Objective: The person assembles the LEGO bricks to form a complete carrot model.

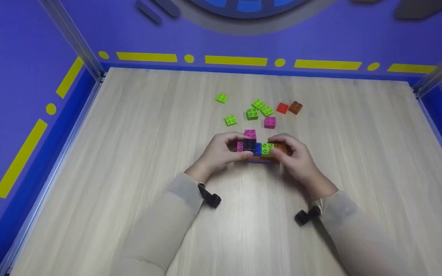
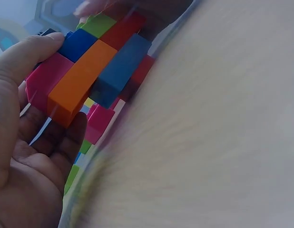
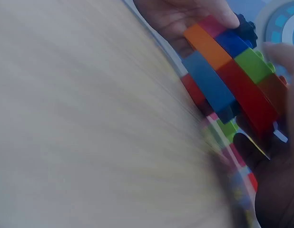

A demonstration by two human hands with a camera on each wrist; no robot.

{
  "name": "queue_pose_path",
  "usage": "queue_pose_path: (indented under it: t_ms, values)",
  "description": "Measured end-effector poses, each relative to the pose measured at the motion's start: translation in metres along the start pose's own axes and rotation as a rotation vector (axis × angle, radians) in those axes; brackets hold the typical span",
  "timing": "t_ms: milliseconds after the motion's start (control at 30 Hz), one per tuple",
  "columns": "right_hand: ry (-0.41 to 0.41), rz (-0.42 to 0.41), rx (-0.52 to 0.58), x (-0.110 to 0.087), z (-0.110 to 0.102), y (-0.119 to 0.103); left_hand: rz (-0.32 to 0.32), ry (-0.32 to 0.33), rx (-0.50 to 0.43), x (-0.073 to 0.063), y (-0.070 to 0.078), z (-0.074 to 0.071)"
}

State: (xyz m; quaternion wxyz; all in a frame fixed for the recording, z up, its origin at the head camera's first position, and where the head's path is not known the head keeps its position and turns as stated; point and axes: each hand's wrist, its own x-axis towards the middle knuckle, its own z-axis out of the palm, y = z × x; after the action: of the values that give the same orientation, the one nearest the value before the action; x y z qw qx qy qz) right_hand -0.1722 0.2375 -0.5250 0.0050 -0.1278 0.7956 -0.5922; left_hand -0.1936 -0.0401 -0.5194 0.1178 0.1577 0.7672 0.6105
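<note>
Both hands hold a stacked toy brick build low over the table, one at each end. My left hand (image 1: 221, 150) grips the left end, its thumb along the black brick (image 1: 249, 144) on top. A pink brick (image 1: 250, 133) stands just behind that black one. At the other end my right hand (image 1: 297, 158) holds the build, thumb by the green brick (image 1: 267, 148), beside a brown brick (image 1: 281, 148) partly covered by the fingers. Lower layers show an orange brick (image 2: 80, 80), a long red brick (image 3: 247, 95) and a blue brick (image 3: 209, 83) underneath.
Loose bricks lie beyond the hands: several green ones, among them a green brick (image 1: 221, 98) at the left, plus a pink brick (image 1: 270, 122), a flat red brick (image 1: 282, 108) and a brown brick (image 1: 296, 107). Blue panels (image 1: 236, 42) wall the wooden table (image 1: 148, 115).
</note>
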Motion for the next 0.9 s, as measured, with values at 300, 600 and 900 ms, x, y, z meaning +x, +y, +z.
queue_pose_path:
  t_ms: [300,600,900]
  values:
    - [0.317,0.213,0.192,0.032,-0.03,-0.01,0.015,-0.006,-0.018,0.002,-0.001,0.0]
    - [0.263,0.326,-0.223,0.081,-0.071,0.003,-0.006,-0.01,-0.031,0.002,-0.001,0.0]
    - [0.106,0.443,-0.391,0.112,-0.086,0.012,0.009,-0.017,-0.025,0.002,-0.001,0.0]
